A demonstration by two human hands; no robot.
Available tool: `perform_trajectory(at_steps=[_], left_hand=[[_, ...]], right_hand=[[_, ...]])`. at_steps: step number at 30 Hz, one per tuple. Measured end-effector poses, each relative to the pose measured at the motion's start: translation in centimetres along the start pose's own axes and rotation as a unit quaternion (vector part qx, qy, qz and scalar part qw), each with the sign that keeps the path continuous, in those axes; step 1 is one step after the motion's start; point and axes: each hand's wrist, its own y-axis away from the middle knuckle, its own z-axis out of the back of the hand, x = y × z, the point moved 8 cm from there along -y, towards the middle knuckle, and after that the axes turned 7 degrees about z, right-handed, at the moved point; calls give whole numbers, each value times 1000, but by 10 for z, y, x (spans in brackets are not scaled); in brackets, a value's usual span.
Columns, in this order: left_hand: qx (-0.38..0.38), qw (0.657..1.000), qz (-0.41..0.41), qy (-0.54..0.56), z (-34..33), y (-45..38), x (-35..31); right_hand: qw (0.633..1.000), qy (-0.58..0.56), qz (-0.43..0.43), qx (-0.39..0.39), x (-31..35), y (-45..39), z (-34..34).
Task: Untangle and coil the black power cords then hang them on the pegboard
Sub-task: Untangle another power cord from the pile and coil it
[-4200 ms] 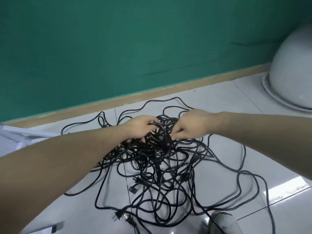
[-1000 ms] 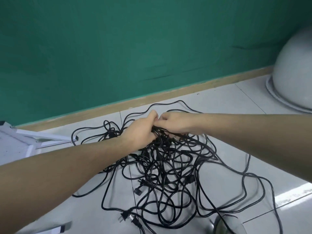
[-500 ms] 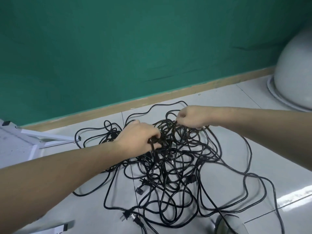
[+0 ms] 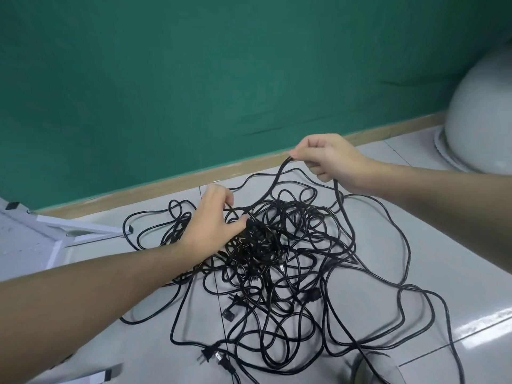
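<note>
Glossy pale grey tiled floor (image 4: 432, 261) seen beneath both hands. Green fabric backdrop (image 4: 194, 79) hung beyond hands, edged below by tan wooden baseboard strip (image 4: 155, 187). Large pale grey dome-shaped object (image 4: 482, 117) set on floor right of right hand, near backdrop. White metal frame (image 4: 69, 228) laid on floor left of left hand.
</note>
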Motion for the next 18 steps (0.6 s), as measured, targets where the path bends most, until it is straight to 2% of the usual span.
perform_trajectory(at_steps=[2, 5, 7, 9, 11, 12, 14, 15, 16, 18], left_hand=[[87, 993, 83, 14, -19, -3, 11], [223, 962, 151, 40, -45, 7, 24], [255, 949, 173, 61, -48, 11, 25], [251, 947, 181, 90, -45, 9, 24], [237, 940, 193, 153, -41, 4, 17], [227, 936, 198, 183, -40, 2, 12], [194, 936, 195, 220, -36, -5, 0], [180, 935, 197, 234, -35, -9, -4], [170, 932, 202, 247, -35, -14, -6], [163, 928, 207, 262, -36, -21, -16]], right_hand=[[999, -41, -5, 4, 2, 1, -4], [997, -74, -19, -13, -3, -1, -3], [994, -85, -41, -45, -13, -1, 5], [992, -72, -75, -74, -26, 0, 14], [991, 22, -107, -78, -34, 2, 23], [983, 126, -120, -61, -37, 3, 27], [920, 369, -131, 13, -44, 3, 29], [887, 442, -126, 48, -47, 2, 25], [871, 473, -114, 68, -46, 2, 19], [876, 470, -57, 90, -36, 2, -1]])
